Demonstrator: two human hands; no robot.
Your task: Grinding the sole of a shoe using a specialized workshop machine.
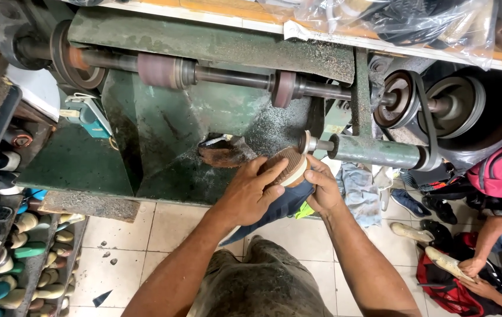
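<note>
Your left hand (pixel 249 196) and right hand (pixel 322 189) grip a shoe (pixel 289 168), sole up, toe toward two o'clock at the spindle wheel (pixel 305 142).

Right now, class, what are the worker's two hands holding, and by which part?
Both hold one brown-soled shoe: the left hand spread over its sole, the right hand gripping its side by the green machine's small wheel.

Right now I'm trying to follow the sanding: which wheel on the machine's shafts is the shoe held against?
The small wheel at the end of the short lower shaft, right by the shoe sole both hands grip. The bigger drums sit higher on the long shaft.
</note>
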